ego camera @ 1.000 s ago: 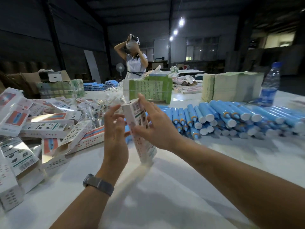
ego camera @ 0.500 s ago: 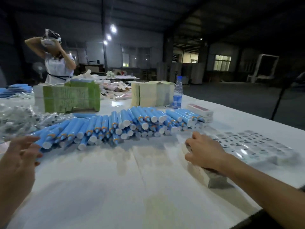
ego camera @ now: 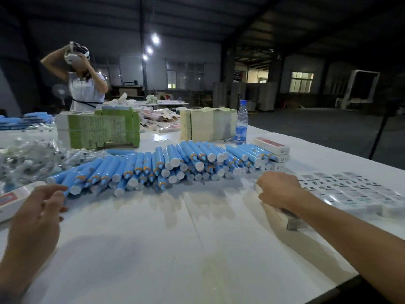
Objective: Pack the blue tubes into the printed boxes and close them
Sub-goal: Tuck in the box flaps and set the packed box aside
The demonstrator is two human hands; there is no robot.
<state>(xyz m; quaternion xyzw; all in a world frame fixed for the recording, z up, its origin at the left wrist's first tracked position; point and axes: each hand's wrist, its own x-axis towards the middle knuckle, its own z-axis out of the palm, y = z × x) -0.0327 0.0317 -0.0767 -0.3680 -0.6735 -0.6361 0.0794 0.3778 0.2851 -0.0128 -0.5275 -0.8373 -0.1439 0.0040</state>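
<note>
A long heap of blue tubes (ego camera: 153,167) with white caps lies across the white table (ego camera: 175,249). My right hand (ego camera: 278,189) lies on top of a printed box (ego camera: 291,222) that rests flat on the table, fingers curled over its far end. This box sits beside a flat row of several packed boxes (ego camera: 350,191). My left hand (ego camera: 37,213) hovers with relaxed fingers and holds nothing, just in front of the heap's left end. Another printed box (ego camera: 11,198) lies at the left edge.
Three closed boxes (ego camera: 271,148) are stacked behind the heap's right end, next to a water bottle (ego camera: 241,123). Bundles of flat cartons (ego camera: 208,123), a green-printed bundle (ego camera: 98,130) and small plastic bags (ego camera: 26,161) stand farther back. A person (ego camera: 85,84) stands beyond the table.
My view swung right from the loose boxes to the tubes. The box both hands held upright now lies flat under my right hand. My left hand has let go and moved toward the tubes.
</note>
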